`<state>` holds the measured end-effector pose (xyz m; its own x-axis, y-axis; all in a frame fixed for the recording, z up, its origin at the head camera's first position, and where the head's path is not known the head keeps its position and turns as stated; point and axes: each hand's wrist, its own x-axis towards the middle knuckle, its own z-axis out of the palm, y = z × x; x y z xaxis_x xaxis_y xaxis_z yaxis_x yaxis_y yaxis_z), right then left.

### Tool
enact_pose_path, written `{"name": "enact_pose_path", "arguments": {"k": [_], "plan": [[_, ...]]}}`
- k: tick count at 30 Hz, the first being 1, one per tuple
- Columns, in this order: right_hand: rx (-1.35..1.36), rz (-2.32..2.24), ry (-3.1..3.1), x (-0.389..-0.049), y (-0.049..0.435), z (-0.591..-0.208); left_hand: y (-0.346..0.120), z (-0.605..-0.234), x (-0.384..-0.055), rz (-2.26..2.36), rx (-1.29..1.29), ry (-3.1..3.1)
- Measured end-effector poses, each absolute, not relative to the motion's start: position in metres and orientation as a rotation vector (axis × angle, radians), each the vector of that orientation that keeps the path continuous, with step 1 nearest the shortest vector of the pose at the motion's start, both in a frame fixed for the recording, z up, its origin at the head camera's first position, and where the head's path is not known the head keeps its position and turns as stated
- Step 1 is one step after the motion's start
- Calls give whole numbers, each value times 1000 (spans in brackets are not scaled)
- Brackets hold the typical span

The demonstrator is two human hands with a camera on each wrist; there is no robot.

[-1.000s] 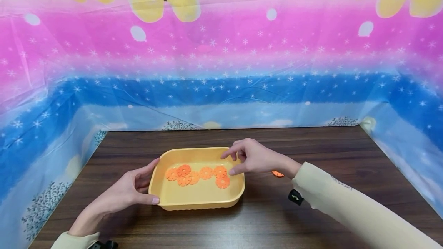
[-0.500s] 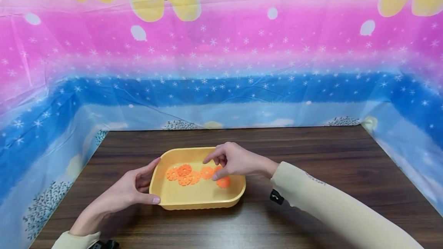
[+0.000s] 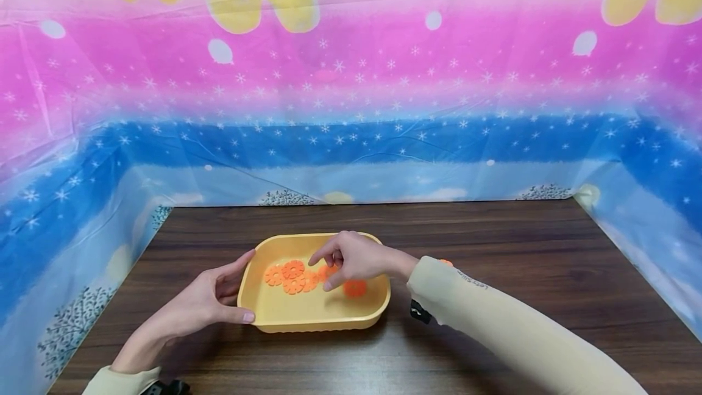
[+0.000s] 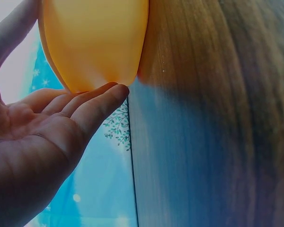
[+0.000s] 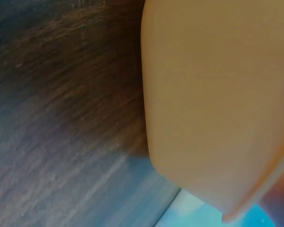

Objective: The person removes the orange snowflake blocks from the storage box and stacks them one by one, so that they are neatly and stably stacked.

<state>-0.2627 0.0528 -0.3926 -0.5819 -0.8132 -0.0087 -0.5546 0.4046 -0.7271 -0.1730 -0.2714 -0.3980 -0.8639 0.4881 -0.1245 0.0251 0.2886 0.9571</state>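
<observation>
A shallow yellow plastic tray (image 3: 318, 325) stands on the table with several orange snowflake-shaped building discs (image 3: 294, 286) lying in it. At its left end my left hand (image 3: 200, 297) grips the tray, thumb at the front corner and fingers along the end wall. In the left wrist view, the fingers (image 4: 92, 106) of this hand lie against the tray wall (image 4: 94, 47). Over the right half of the tray hovers my right hand (image 3: 351, 256), thumb and index finger apart with nothing between them. It hides some of the discs beneath. The right wrist view shows mostly the tray's outer wall (image 5: 213, 99).
Another orange disc (image 3: 446, 262) lies on the dark wooden table (image 3: 493, 230) to the right, partly hidden behind the right sleeve (image 3: 482, 297). A printed cloth backdrop (image 3: 351, 139) stands along the back and both sides of the table.
My right hand has moved left from the tray's right edge to over its right half, covering different discs. The left hand and the tray have stayed in place.
</observation>
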Motion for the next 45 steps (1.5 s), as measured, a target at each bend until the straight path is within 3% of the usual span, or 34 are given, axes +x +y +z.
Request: {"name": "enact_pose_path", "arguments": {"k": [45], "plan": [[-1174,-788,2400,-264,24,-412,-272,-397,-172,1600,457,2166]]}}
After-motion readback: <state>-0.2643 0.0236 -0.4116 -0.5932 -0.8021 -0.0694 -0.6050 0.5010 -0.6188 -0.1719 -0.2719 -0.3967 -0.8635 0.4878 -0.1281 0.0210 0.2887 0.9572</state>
